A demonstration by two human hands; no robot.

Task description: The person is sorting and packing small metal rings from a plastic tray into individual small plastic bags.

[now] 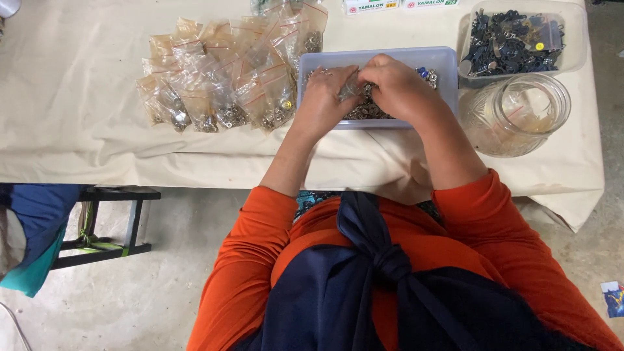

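Note:
Both my hands are over a pale blue plastic tray (442, 62) that holds small metal parts (367, 112). My left hand (325, 97) and my right hand (396, 84) meet in the middle and pinch a small clear bag (354, 88) between them. The fingers are curled around the bag, and what is inside it is hidden. Left of the tray lies a spread of several small clear zip bags (221, 78) filled with metal pieces.
A clear glass jar (517, 114) stands right of the tray. Behind it is a clear box (575, 39) of dark metal parts. Cardboard boxes (400, 5) lie at the far edge. A cream cloth (65, 97) covers the table. A black stool (110, 221) stands on the floor at left.

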